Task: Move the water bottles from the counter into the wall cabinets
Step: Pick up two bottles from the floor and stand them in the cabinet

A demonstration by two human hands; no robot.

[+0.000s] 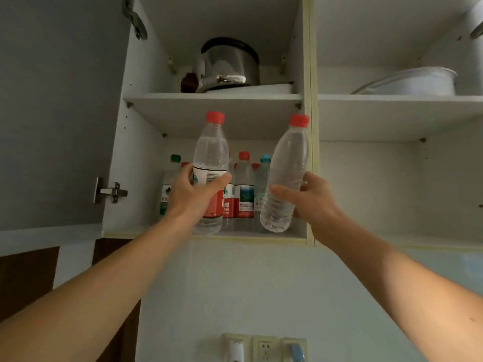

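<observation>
Cabinet (pixel 209 237) stands open, its lower shelf already holding a row of bottles (pixel 244 189). Left hand (pixel 194 195) wraps a labelled bottle (pixel 210 163) just before that shelf, probably to set it in; right hand (pixel 312 198) curls round a bare bottle (pixel 286 173) beside it, tilted.
</observation>
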